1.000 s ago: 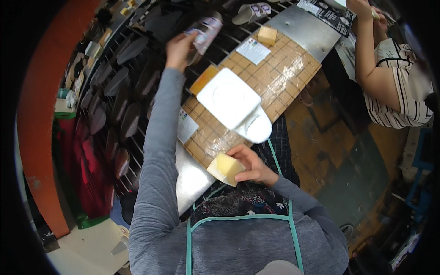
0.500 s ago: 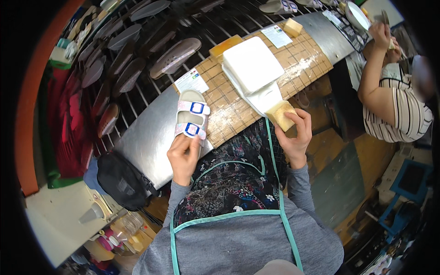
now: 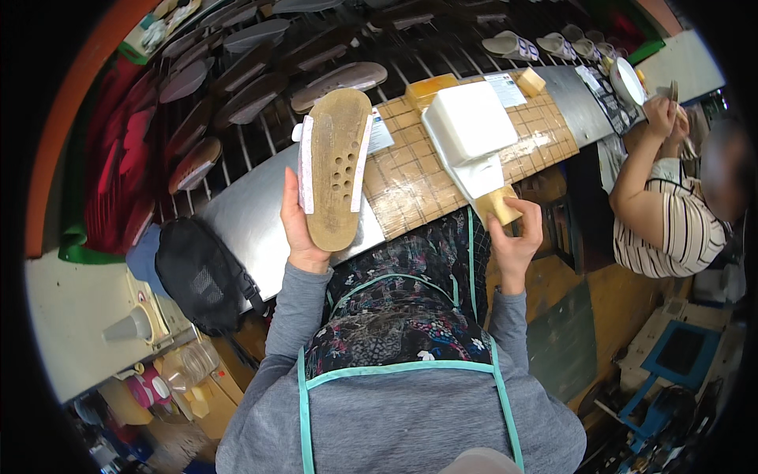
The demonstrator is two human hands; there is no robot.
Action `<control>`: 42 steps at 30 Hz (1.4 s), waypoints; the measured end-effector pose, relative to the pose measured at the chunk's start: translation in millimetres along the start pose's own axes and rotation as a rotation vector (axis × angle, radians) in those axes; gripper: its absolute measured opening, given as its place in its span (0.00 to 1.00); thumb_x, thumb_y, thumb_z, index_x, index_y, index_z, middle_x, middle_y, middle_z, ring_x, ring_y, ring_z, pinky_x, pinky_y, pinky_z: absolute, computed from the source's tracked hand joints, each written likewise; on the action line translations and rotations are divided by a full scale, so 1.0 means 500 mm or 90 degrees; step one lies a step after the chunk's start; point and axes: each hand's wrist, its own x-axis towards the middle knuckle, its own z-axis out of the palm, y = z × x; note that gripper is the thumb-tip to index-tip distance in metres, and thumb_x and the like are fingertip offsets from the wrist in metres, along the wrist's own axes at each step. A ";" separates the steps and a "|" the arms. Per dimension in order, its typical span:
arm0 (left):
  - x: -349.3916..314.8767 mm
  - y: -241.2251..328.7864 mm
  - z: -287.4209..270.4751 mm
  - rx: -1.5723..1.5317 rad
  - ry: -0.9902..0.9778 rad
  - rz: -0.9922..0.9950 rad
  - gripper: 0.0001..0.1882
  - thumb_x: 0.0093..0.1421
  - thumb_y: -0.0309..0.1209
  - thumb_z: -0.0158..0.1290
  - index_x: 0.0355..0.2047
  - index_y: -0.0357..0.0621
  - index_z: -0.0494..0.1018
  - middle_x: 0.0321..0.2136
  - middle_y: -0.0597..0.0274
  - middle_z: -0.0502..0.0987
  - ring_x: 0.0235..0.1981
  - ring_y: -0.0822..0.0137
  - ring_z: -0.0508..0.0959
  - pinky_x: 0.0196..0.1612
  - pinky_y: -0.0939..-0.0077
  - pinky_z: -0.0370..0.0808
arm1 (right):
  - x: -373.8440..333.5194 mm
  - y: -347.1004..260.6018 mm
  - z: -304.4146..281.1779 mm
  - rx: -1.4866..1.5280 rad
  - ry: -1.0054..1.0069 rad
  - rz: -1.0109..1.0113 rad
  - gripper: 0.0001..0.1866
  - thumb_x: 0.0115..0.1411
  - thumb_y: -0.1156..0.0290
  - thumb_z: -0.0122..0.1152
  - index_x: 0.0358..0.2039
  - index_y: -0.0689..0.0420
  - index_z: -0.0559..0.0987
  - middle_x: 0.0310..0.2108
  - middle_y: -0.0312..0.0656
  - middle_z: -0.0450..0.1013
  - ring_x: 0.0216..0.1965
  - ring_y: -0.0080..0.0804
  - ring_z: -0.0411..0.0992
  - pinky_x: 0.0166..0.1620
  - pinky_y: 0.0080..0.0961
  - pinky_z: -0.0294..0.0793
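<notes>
My left hand (image 3: 303, 235) is closed on a sandal (image 3: 339, 170), raised over the table's near left part. Its tan underside, with several small round holes, faces up, and pale pink strap edges run along both sides. The buckles are mostly hidden beneath. My right hand (image 3: 518, 239) pinches a yellow sponge (image 3: 494, 207) at the table's near edge. Beyond the sponge stands a white plastic container (image 3: 471, 122), with a white sheet-like piece (image 3: 478, 176) at its near side. The sponge seems to touch or overlap that piece's near end.
An orange-yellow block (image 3: 430, 88) lies behind the container, a smaller yellow block (image 3: 530, 82) to its right. Beyond the metal table (image 3: 245, 237), a rack (image 3: 407, 71) carries many soles and sandals. A black bag (image 3: 201, 272) sits left. Another person (image 3: 667, 213) works at right.
The sandal was straps-up on the table edge; my left hand has lifted it and turned it underside up. My right hand still pinches the sponge. The whole view has shifted.
</notes>
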 end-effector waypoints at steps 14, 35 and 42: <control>-0.102 -0.022 0.048 0.068 -0.087 0.006 0.34 0.68 0.55 0.27 0.65 0.46 0.51 0.59 0.53 0.63 0.57 0.61 0.69 0.56 0.64 0.71 | 0.053 -0.215 0.183 0.188 -0.190 -0.343 0.28 0.32 0.82 0.70 0.40 0.54 0.80 0.43 0.45 0.74 0.42 0.39 0.73 0.49 0.31 0.69; -0.120 0.016 0.023 0.202 -0.027 0.038 0.33 0.69 0.52 0.24 0.66 0.41 0.47 0.62 0.50 0.58 0.62 0.58 0.62 0.63 0.61 0.63 | 0.042 -0.221 0.248 0.341 -0.287 -0.293 0.24 0.36 0.81 0.68 0.39 0.57 0.79 0.43 0.47 0.74 0.44 0.39 0.73 0.47 0.31 0.71; -0.100 0.020 0.064 0.216 -0.024 0.050 0.33 0.69 0.52 0.22 0.65 0.42 0.49 0.61 0.50 0.59 0.61 0.59 0.64 0.62 0.62 0.65 | 0.049 -0.215 0.239 0.329 -0.334 -0.326 0.24 0.35 0.80 0.68 0.38 0.54 0.81 0.42 0.45 0.76 0.41 0.37 0.74 0.46 0.30 0.68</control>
